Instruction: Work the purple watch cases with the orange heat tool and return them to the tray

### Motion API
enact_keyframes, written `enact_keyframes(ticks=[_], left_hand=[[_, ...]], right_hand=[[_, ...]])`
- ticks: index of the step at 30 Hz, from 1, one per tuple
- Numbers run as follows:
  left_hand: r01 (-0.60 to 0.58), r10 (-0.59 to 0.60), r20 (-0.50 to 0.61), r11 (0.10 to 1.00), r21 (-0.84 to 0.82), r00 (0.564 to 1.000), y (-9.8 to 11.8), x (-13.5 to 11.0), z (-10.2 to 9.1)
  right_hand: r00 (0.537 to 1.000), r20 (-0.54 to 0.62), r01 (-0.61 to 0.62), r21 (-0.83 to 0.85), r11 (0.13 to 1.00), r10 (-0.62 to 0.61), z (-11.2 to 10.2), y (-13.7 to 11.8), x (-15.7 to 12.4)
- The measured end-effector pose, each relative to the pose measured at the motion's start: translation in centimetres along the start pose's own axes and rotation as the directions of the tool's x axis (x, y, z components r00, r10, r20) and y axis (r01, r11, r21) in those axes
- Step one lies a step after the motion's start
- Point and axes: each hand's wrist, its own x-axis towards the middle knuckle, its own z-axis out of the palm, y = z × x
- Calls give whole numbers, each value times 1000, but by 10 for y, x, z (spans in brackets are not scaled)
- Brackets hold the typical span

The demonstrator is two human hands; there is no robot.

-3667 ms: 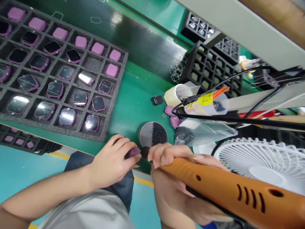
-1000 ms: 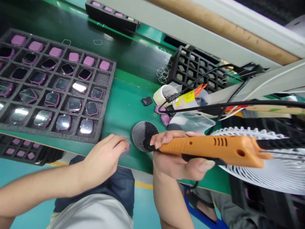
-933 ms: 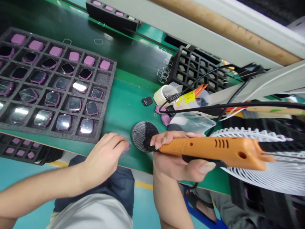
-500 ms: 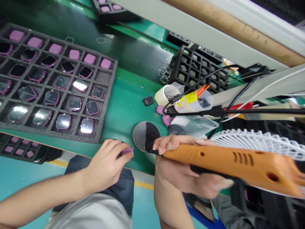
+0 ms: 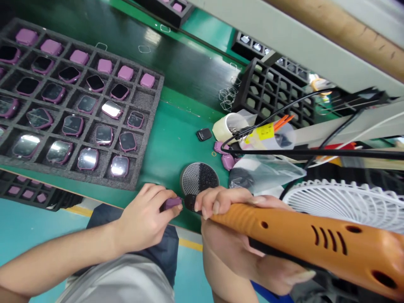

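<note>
Between the fingertips of my left hand [image 5: 150,214], which is closed, sits a small purple watch case [image 5: 173,203]; my fingers hide most of it. My right hand [image 5: 225,202] wraps round an orange electric screwdriver [image 5: 290,231] with a black nose. That nose points left and is close to the watch case; I cannot make out whether its tip touches. Just beyond the two hands lies a round disc [image 5: 192,176], part grey and dotted, part black and speckled. To the left is a grey foam tray [image 5: 147,145] of purple watches, some showing dark or shiny screens.
Behind the disc are a black watch part [image 5: 203,134], loose purple cases [image 5: 227,161], a white tape roll [image 5: 221,126], a cup [image 5: 268,141] and a plastic bag [image 5: 268,164]. A black cable [image 5: 315,153] crosses at right, above a white fan guard [image 5: 341,202]. Black trays [image 5: 252,67] stand farther back.
The screwdriver's nose has come left and nearer the watch case. The view has shifted slightly, so the tray and table things appear farther right. Both hands keep their hold.
</note>
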Motion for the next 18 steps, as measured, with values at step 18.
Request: enact_keyframes(ticks=[18], left_hand=[[2,-2,-24,1000,-2,1000,1,1,1]], right_hand=[[998,54,11,4,1000,-11,0,2,-4]])
